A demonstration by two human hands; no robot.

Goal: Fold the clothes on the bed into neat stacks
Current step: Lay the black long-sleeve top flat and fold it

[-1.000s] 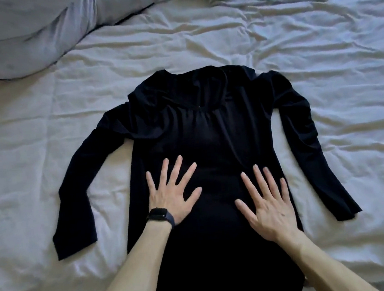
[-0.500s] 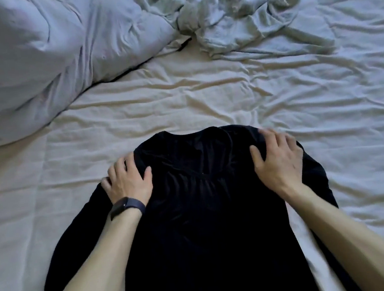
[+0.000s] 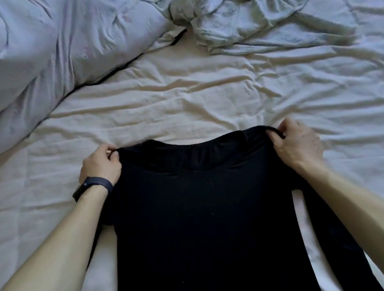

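1. As you look down in the head view, your black long-sleeved top lies spread on the bed sheet. Its neckline points away from you and its body runs off the lower edge of the picture.
2. Your left hand pinches the top at its left shoulder corner, fingers curled round a fold of the fabric. A dark wristband sits on that wrist.
3. Your right hand grips the opposite shoulder corner, fingers curled over a thin ridge of cloth.
4. The neckline spans the stretch between your two hands.
5. The right sleeve runs down beneath your right forearm, with a strip of sheet showing between it and the body. The other sleeve is mostly hidden under your left forearm.
6. A bunched grey-blue duvet fills the far left, and a crumpled pale green cloth lies at the far edge, both well apart from the top.
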